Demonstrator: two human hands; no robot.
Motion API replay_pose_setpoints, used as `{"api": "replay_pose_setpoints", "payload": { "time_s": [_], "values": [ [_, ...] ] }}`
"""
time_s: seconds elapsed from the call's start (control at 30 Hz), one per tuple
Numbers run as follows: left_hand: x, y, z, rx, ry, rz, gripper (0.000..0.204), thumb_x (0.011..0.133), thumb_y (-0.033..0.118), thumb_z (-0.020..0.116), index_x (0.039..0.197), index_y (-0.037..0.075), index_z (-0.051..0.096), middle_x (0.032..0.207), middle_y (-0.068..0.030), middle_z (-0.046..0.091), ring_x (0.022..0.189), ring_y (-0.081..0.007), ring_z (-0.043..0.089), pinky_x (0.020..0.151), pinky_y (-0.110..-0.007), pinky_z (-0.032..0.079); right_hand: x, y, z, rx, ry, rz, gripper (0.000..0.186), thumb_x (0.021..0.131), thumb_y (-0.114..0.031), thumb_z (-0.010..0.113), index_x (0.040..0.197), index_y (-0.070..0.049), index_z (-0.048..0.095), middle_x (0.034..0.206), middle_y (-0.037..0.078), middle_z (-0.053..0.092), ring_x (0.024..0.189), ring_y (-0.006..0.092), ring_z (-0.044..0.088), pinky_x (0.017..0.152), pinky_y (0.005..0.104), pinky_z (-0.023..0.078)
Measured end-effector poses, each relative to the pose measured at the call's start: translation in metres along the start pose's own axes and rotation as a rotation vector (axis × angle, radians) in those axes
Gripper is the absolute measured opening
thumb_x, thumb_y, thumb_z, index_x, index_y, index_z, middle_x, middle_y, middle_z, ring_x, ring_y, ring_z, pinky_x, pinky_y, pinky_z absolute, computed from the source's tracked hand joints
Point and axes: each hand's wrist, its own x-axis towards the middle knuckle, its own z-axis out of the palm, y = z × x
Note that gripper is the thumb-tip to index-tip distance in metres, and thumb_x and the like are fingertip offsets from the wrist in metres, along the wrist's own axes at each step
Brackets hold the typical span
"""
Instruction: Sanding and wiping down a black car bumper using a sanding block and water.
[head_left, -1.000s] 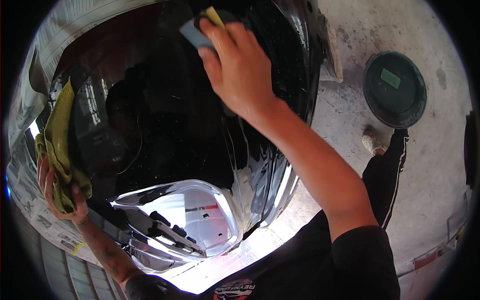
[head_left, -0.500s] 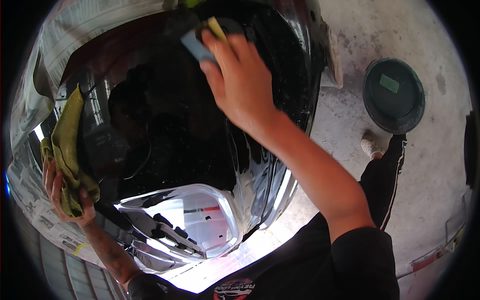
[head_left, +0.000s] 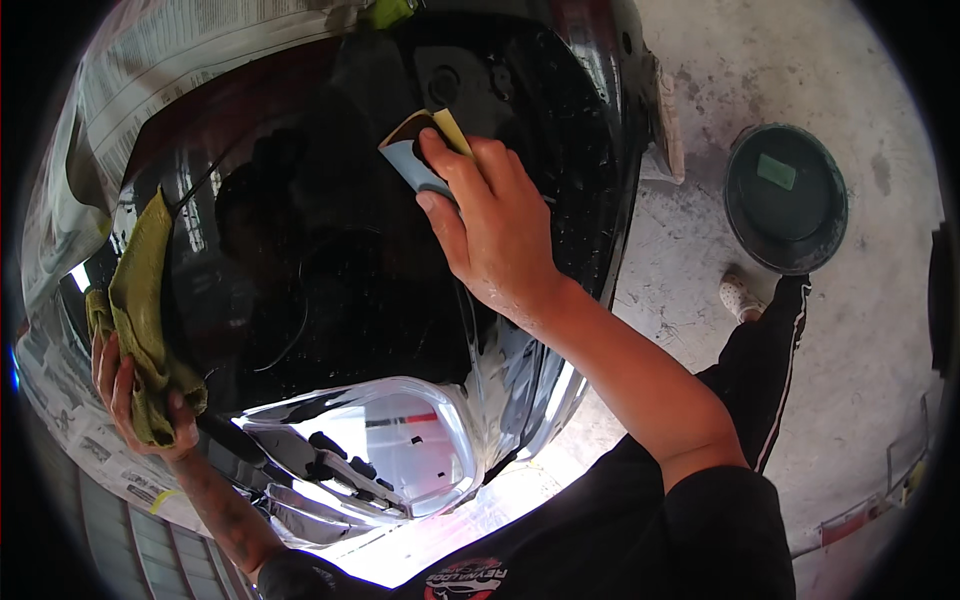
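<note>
A glossy black car body panel point(head_left: 330, 300) fills the middle of the view, wet and mirror-like. My right hand point(head_left: 495, 235) presses a folded sheet of sandpaper point(head_left: 420, 150), grey-blue with a tan back, flat against the upper part of the panel. My left hand point(head_left: 135, 385) grips a crumpled olive-green cloth point(head_left: 140, 300) that hangs against the panel's left edge.
Newspaper masking point(head_left: 170, 70) covers the car's surfaces above and left of the panel. On the concrete floor point(head_left: 880, 330) at right stands a dark round bucket point(head_left: 785, 195) with a green piece inside. My shoe point(head_left: 742, 297) and dark trouser leg are beside it.
My right hand has slid the sandpaper down the panel toward me. My left hand with the cloth has stayed at the left edge.
</note>
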Motion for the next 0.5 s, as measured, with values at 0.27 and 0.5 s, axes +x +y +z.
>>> {"api": "replay_pose_setpoints", "payload": {
  "time_s": [0.27, 0.5],
  "values": [
    [-0.001, -0.002, 0.002, 0.004, -0.003, 0.004, 0.058, 0.092, 0.035, 0.064, 0.136, -0.001, 0.056, 0.136, -0.0287, 0.059, 0.128, -0.0515, 0.055, 0.109, -0.064, 0.041, 0.045, 0.009, 0.014, -0.047, 0.103, -0.024, 0.045, 0.088, -0.015, 0.075, 0.129, -0.007, 0.06, 0.106, 0.012, 0.055, 0.092, 0.031, 0.062, 0.077, 0.0416, 0.053],
    [0.002, -0.002, 0.001, -0.014, -0.004, 0.018, 0.058, 0.091, 0.034, 0.064, 0.136, -0.002, 0.055, 0.136, -0.0301, 0.059, 0.127, -0.0517, 0.055, 0.108, -0.065, 0.041, 0.051, 0.012, 0.015, -0.051, 0.087, -0.054, 0.046, 0.088, -0.014, 0.074, 0.131, -0.006, 0.06, 0.105, 0.01, 0.054, 0.09, 0.0285, 0.061, 0.073, 0.0395, 0.053]
  ]
}}
